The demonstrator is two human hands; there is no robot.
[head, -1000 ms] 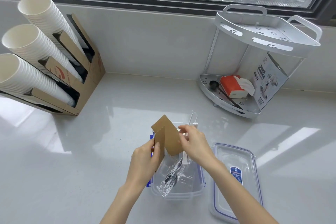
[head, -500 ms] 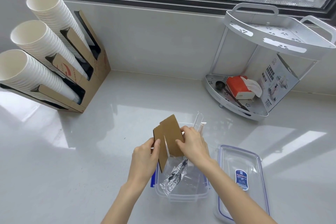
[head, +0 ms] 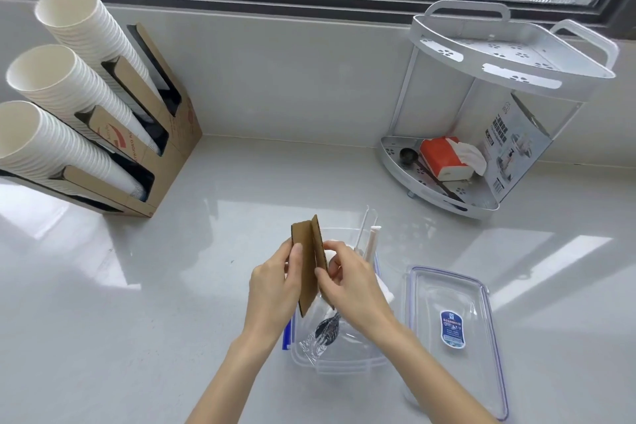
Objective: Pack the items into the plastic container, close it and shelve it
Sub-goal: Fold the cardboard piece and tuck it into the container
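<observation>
A folded brown cardboard sleeve point(head: 308, 265) stands upright over the clear plastic container point(head: 347, 360). My left hand point(head: 275, 289) pinches its left flap and my right hand point(head: 351, 282) pinches its right flap. Inside the container lie a wrapped black spoon point(head: 325, 330) and white napkins, partly hidden by my right hand. Two straws point(head: 370, 239) lean out over the container's far rim. The clear lid with a blue seal point(head: 457, 330) lies flat to the right of the container.
A white two-tier corner shelf point(head: 506, 62) stands at the back right, its lower tier holding an orange tissue pack point(head: 442, 162), a black scoop and a printed box. A cardboard dispenser with three stacks of paper cups point(head: 69, 103) fills the back left.
The two flaps of the cardboard sleeve have been pressed closer together, from spread open to nearly flat. My hands stay over the container; the camera has shifted slightly.
</observation>
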